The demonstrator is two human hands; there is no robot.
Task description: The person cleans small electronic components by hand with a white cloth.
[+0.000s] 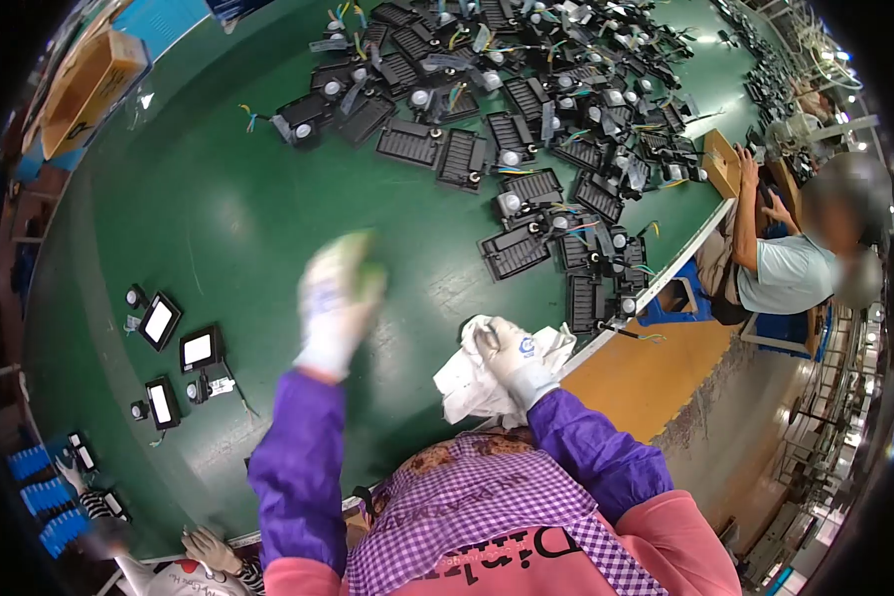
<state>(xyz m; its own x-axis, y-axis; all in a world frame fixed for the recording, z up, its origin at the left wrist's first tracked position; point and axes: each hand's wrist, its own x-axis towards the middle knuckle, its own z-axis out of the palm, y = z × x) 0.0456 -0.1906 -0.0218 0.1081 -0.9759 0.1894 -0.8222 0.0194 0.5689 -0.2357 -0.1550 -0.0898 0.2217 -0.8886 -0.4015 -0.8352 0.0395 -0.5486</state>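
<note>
My left hand point(338, 298), in a white glove, is over the green tabletop and smeared by motion. A green patch shows at its fingertips; I cannot make out whether it is part of the glove or something held. My right hand point(510, 355), also in a white glove with a blue mark, has its fingers closed on a crumpled white cloth point(460, 384) near the table edge. A small dark thing peeks out beside the cloth, mostly hidden. The nearest black floodlight point(585, 301), with back fins, lies to the right of my right hand.
Many finned floodlights with domed sensors and wires point(407, 142) cover the far side of the green table point(219, 219). Several lie face up at left, one being this floodlight point(199, 349). A co-worker point(785, 268) sits at right by a cardboard box point(722, 164). Another person's gloved hand point(212, 549) is at lower left.
</note>
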